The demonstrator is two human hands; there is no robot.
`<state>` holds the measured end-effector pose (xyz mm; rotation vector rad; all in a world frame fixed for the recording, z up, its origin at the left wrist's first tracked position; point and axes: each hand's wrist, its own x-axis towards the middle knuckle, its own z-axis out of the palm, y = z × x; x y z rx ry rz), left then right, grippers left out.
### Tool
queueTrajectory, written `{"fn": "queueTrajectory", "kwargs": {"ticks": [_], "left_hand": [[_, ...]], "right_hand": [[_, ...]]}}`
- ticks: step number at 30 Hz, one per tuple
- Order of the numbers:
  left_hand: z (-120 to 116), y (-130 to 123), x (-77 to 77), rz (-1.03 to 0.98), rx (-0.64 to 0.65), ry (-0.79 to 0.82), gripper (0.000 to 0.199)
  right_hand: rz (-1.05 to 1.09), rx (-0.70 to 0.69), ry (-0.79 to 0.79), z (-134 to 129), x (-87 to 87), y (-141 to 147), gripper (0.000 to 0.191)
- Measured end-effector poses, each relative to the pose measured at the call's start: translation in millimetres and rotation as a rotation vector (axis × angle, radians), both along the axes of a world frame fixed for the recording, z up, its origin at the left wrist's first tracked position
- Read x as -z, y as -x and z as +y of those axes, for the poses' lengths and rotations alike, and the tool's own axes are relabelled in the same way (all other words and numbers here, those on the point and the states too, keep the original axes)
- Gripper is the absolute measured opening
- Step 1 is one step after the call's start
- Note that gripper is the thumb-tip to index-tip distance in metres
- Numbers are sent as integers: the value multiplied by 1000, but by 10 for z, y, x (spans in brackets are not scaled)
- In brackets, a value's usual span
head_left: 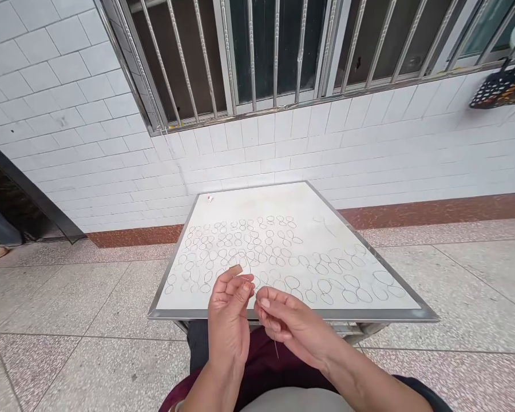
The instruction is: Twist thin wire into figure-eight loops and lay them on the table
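Observation:
Both hands are raised just over the front edge of a white table [257,200] with a grey rim. My left hand [232,303] pinches a thin wire [276,348] between thumb and forefinger; a tan wrap covers one fingertip. Close beside it, my right hand [289,320] grips the same wire with thumb and fingertips, and a loose end hangs below. Part of the wire is hidden by the fingers. Thin, dark wire loops [292,282], many paired like a figure eight, lie in rows across the tabletop.
Loose wire pieces [325,222] lie toward the table's right side. A small red-and-white item [210,198] sits at the far left corner. Behind stands a white tiled wall [240,143] with a barred window [277,57]. A polka-dot bag [500,86] hangs at right.

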<state>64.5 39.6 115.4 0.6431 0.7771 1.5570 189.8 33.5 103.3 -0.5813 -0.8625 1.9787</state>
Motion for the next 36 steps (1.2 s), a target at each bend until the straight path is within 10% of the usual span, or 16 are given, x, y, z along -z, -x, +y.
{"fn": "queueTrajectory", "kwargs": {"ticks": [36], "left_hand": [[-38,142,125,150,-6,54,33]], "right_hand": [[-104,-113,34,84,299,-7,27]]}}
